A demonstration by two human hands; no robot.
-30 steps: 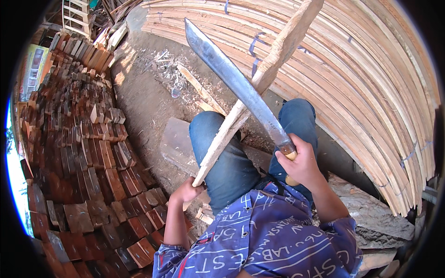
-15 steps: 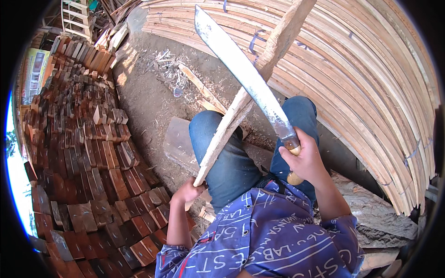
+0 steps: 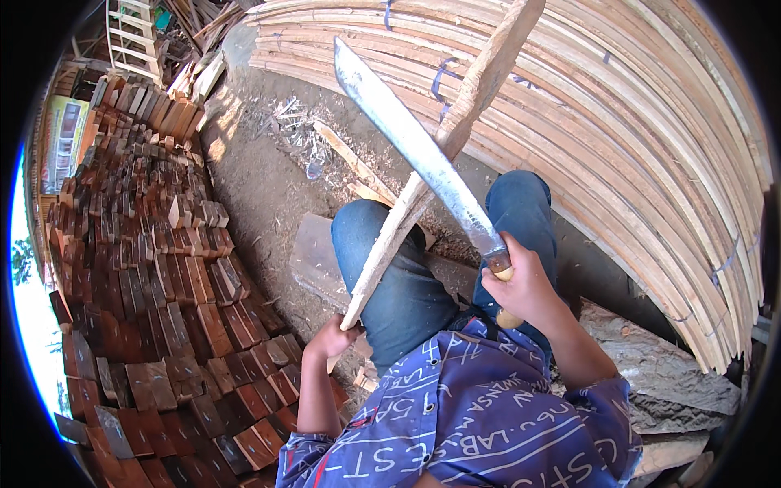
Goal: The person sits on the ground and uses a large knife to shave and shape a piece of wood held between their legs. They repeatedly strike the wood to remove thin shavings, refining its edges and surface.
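Since the preceding frame, the machete [image 3: 427, 159] has been drawn back slightly, its tip brought lower and nearer the body, and the far end of the roughly hewn wood piece [image 3: 462, 118] has been shifted a little to the left. No change is noted in the large stack of long, curved pale strips [image 3: 618, 163] at the right, nor in the rows of dark wooden blocks [image 3: 154, 285] at the left. The wood piece is held slantwise over the left leg [image 3: 358, 228], its far end carried out over the pale strips and past the upper edge of view. The blade is seen to cross it beyond the knee; whether the two are touching cannot be told. The machete's handle is wrapped by the right grip [image 3: 525, 285], and the wood's near end is held narrowly in the left grip [image 3: 329, 337]. From the small displacement, it is judged that the wood is being kept steady while only the tool is repositioned along it, the trimming being unfinished. On the ground ahead, an offcut [image 3: 354, 163] and pale shavings [image 3: 297, 134] are scattered.
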